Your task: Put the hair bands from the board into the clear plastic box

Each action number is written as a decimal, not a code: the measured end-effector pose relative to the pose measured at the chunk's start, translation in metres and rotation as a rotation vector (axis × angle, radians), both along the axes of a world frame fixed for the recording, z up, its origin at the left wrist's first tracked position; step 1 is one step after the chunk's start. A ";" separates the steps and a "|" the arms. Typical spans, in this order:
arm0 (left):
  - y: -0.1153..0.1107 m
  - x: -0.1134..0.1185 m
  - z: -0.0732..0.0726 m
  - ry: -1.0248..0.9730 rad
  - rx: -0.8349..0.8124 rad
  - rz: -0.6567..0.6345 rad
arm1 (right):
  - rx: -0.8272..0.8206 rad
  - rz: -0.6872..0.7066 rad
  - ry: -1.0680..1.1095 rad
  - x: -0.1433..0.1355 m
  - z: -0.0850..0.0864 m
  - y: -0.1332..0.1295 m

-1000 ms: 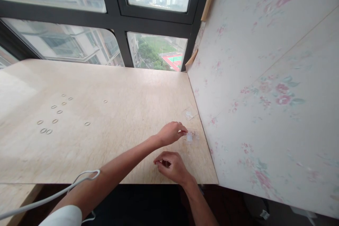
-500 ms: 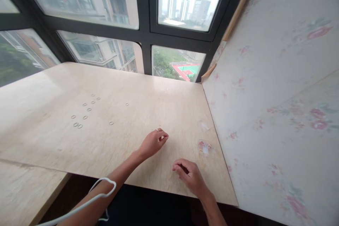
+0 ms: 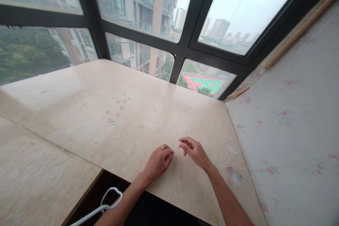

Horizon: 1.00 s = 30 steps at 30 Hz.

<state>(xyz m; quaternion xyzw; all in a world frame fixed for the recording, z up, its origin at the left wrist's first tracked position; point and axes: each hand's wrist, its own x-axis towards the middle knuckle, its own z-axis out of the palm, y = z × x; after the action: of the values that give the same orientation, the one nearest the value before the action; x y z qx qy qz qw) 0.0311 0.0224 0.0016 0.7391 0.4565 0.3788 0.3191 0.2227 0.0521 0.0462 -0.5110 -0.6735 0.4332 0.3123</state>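
My left hand [image 3: 159, 162], with a ring on one finger, is closed just above the pale tabletop [image 3: 87, 141]; its fingertips are pinched together, and anything between them is too small to make out. To its right, my right hand [image 3: 192, 150] has its fingers apart and curved, with nothing visible between them. Several thin rings [image 3: 118, 114] lie in a loose group left of the hands. Two more lie apart from the group, one ring [image 3: 141, 125] nearer and another [image 3: 155, 109] farther back.
A clear plastic packet [image 3: 235, 176] with small reddish items lies right of my right forearm, with a clear wrapper [image 3: 231, 148] behind it. A white cable [image 3: 92, 213] loops by my left forearm. Windows and a flowered wall [image 3: 296, 130] border the tabletop.
The view has turned left. My right hand has moved forward, up beside my left hand, and its fingers have parted. My left hand has come back nearer the front edge, still closed.
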 end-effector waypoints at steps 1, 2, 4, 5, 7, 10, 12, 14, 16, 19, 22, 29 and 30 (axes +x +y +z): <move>-0.001 -0.001 0.000 -0.030 -0.012 0.007 | 0.035 0.000 -0.044 -0.013 0.001 0.020; -0.001 -0.001 0.001 -0.062 -0.029 0.018 | 0.068 0.007 -0.111 -0.026 0.002 0.041; 0.000 -0.003 0.000 -0.119 -0.070 0.039 | 0.114 0.021 -0.242 -0.051 0.003 0.082; 0.001 -0.003 0.000 -0.142 -0.087 0.049 | 0.123 0.025 -0.271 -0.063 0.003 0.101; 0.003 -0.004 0.000 -0.169 -0.107 0.055 | 0.142 0.023 -0.345 -0.085 0.002 0.137; 0.002 -0.006 0.000 -0.174 -0.113 0.040 | 0.137 0.013 -0.481 -0.112 0.000 0.179; 0.002 -0.006 0.000 -0.169 -0.113 0.031 | 0.102 0.016 -0.566 -0.127 -0.002 0.199; 0.001 -0.006 0.001 -0.165 -0.115 0.030 | 0.052 0.027 -0.648 -0.140 -0.003 0.212; 0.000 -0.006 0.002 -0.163 -0.118 0.029 | 0.004 0.044 -0.732 -0.151 -0.003 0.220; -0.001 -0.006 0.001 -0.157 -0.110 0.023 | -0.034 0.064 -0.844 -0.161 -0.002 0.224; -0.001 -0.006 0.000 -0.150 -0.100 0.028 | -0.042 0.090 -0.913 -0.165 -0.001 0.224; 0.000 -0.007 0.001 -0.173 -0.097 0.024 | -0.031 0.215 -0.961 -0.154 0.001 0.216; 0.000 -0.007 0.001 -0.173 -0.096 0.025 | -0.016 0.228 -0.951 -0.151 0.002 0.214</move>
<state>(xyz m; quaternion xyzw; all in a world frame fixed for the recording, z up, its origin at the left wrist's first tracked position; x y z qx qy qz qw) 0.0240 0.0222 0.0026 0.6815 0.4542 0.4230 0.3876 0.0720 0.2658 0.0479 -0.5777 -0.7899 0.1882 -0.0833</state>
